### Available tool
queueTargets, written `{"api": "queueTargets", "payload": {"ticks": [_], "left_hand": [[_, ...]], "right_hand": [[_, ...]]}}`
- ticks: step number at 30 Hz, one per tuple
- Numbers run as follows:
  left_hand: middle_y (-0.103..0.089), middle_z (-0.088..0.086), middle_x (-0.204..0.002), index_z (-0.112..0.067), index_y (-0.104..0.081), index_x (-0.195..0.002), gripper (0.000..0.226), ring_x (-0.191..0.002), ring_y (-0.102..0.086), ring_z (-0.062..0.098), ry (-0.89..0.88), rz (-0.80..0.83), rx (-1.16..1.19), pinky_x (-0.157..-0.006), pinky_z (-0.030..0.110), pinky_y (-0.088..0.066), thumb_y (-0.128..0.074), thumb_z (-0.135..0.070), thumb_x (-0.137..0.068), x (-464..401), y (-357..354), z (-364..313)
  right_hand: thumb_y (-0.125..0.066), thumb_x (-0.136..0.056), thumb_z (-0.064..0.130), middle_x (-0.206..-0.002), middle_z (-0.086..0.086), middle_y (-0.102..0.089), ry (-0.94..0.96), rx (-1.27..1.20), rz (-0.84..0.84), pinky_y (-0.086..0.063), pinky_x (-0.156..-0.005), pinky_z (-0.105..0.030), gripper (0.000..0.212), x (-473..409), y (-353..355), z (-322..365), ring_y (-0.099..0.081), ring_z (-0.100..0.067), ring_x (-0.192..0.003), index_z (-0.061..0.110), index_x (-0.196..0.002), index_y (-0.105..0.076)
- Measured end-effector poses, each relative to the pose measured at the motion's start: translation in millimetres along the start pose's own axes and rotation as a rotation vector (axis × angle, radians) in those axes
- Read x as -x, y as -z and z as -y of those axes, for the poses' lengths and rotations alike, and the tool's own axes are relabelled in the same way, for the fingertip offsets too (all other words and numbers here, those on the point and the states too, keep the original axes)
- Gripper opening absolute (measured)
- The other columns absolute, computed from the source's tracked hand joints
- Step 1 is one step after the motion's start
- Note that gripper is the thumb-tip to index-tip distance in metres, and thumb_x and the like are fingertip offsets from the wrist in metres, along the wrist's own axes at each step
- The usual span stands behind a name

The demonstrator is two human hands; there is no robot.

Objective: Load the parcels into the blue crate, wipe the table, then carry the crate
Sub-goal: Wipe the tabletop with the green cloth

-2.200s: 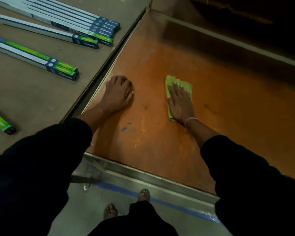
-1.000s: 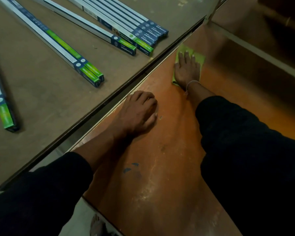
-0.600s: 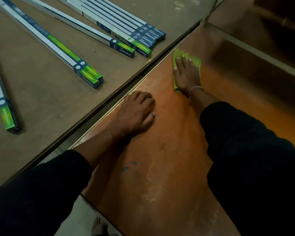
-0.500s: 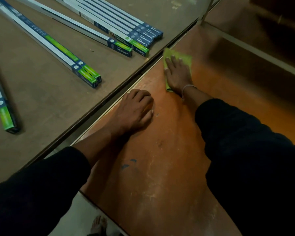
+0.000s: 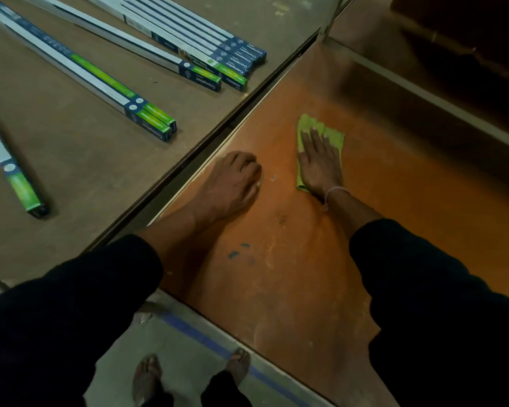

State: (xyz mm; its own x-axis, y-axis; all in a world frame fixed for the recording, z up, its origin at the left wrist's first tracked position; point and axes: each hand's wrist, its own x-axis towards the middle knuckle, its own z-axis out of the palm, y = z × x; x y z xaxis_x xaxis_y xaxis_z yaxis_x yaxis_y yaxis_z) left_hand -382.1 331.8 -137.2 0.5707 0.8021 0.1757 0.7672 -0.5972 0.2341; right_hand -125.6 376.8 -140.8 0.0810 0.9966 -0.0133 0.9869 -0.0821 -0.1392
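flatly, right hand (image 5: 321,168) on soft green cloth (image 5: 334,136), scuffed orange table (image 5: 394,218)

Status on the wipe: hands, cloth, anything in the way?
Right hand flat on green cloth, pressing it to orange table. Left hand curled, braced on table, holding nothing. Blue marks near edge; nothing blocking.

I'm seeing a lime-green cloth (image 5: 334,136) on the orange table (image 5: 409,201); long boxes (image 5: 147,117) white, navy and green.
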Motion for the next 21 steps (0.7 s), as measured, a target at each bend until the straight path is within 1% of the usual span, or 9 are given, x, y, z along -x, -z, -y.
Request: {"api": "queueTargets", "payload": {"ticks": [3, 5, 6, 8, 10, 12, 15, 18, 21], "left_hand": [[-0.047, 0.013, -0.144, -0.012, -0.052, -0.135, 0.049, -0.13, -0.045, 0.029, -0.097, -0.003, 0.032, -0.109, 0.046, -0.039, -0.038, -0.046, -0.103, 48.9, 8.9, 6.5], [-0.046, 0.012, -0.146, -0.012, -0.053, -0.135, 0.049, -0.132, -0.043, 0.028, -0.146, -0.009, 0.043, -0.11, 0.045, -0.038, -0.041, -0.047, -0.103, 83.4, 14.1, 13.1], [-0.045, 0.012, -0.148, -0.013, -0.053, -0.136, 0.05, -0.134, -0.042, 0.028, -0.148, -0.005, 0.048, -0.111, 0.045, -0.037, -0.041, -0.048, -0.102, 97.0, 16.1, 16.1], [-0.045, 0.011, -0.148, -0.013, -0.054, -0.136, 0.051, -0.136, -0.041, 0.028, -0.127, -0.005, 0.064, -0.112, 0.045, -0.037, -0.042, -0.049, -0.102, 110.3, 18.6, 19.8], [-0.049, 0.011, -0.143, -0.012, -0.056, -0.133, 0.049, -0.132, -0.045, 0.028, -0.122, -0.022, 0.079, -0.111, 0.045, -0.038, -0.046, -0.047, -0.101, 108.9, 20.5, 19.3], [-0.052, 0.01, -0.139, -0.011, -0.058, -0.131, 0.049, -0.127, -0.048, 0.027, -0.112, -0.039, 0.091, -0.108, 0.043, -0.038, -0.049, -0.048, -0.1, 104.7, 20.8, 19.1], [-0.053, 0.008, -0.139, -0.011, -0.059, -0.131, 0.052, -0.127, -0.048, 0.026, -0.117, -0.063, 0.083, -0.107, 0.041, -0.038, -0.049, -0.05, -0.099, 103.0, 17.1, 21.6], [-0.055, 0.008, -0.136, -0.012, -0.06, -0.127, 0.049, -0.124, -0.049, 0.027, -0.128, -0.093, 0.073, -0.104, 0.041, -0.037, -0.051, -0.049, -0.097, 103.1, 16.3, 23.0], [-0.055, 0.009, -0.135, -0.01, -0.061, -0.126, 0.049, -0.123, -0.05, 0.028, -0.124, -0.095, 0.071, -0.105, 0.042, -0.037, -0.051, -0.049, -0.097, 102.5, 16.1, 21.1]], "right_hand": [[-0.014, -0.104, 0.045, -0.167, 0.003, -0.002, -0.122, 0.01, -0.026, -0.006, -0.124, -0.047, 0.058, 8.5, -0.8, 4.5, -0.002, -0.024, -0.154, 0.028, -0.159, -0.011], [-0.014, -0.103, 0.045, -0.167, 0.001, -0.003, -0.237, -0.019, -0.029, -0.006, -0.124, -0.048, 0.059, 7.8, -0.7, 22.0, -0.002, -0.027, -0.154, 0.027, -0.159, -0.012], [-0.015, -0.102, 0.046, -0.167, 0.0, -0.004, -0.258, -0.03, -0.028, -0.007, -0.123, -0.049, 0.06, 6.1, -0.6, 35.3, -0.003, -0.028, -0.154, 0.026, -0.159, -0.012], [-0.015, -0.102, 0.046, -0.167, -0.001, -0.006, -0.165, -0.011, -0.028, -0.009, -0.123, -0.049, 0.06, -1.8, -3.1, 68.1, -0.006, -0.029, -0.153, 0.026, -0.159, -0.013], [-0.015, -0.102, 0.048, -0.167, 0.001, -0.006, -0.012, -0.029, -0.001, -0.008, -0.123, -0.049, 0.059, -14.1, -4.9, 102.9, -0.004, -0.027, -0.154, 0.029, -0.158, -0.012], [-0.014, -0.102, 0.049, -0.167, 0.002, -0.005, 0.076, -0.046, 0.025, -0.007, -0.123, -0.049, 0.059, -29.6, -6.2, 127.4, -0.002, -0.025, -0.154, 0.031, -0.158, -0.011], [-0.015, -0.104, 0.048, -0.167, 0.003, -0.004, 0.095, -0.052, 0.039, -0.007, -0.124, -0.049, 0.057, -47.7, -4.7, 132.3, -0.001, -0.024, -0.154, 0.031, -0.159, -0.011], [-0.014, -0.105, 0.049, -0.167, 0.004, -0.003, 0.145, -0.058, 0.029, -0.004, -0.123, -0.046, 0.057, -38.7, -4.7, 119.3, 0.0, -0.022, -0.154, 0.031, -0.159, -0.011], [-0.014, -0.105, 0.049, -0.167, 0.004, -0.005, 0.051, -0.038, -0.002, -0.006, -0.124, -0.046, 0.057, -4.7, -5.4, 85.3, -0.002, -0.023, -0.154, 0.03, -0.158, -0.013]]}}
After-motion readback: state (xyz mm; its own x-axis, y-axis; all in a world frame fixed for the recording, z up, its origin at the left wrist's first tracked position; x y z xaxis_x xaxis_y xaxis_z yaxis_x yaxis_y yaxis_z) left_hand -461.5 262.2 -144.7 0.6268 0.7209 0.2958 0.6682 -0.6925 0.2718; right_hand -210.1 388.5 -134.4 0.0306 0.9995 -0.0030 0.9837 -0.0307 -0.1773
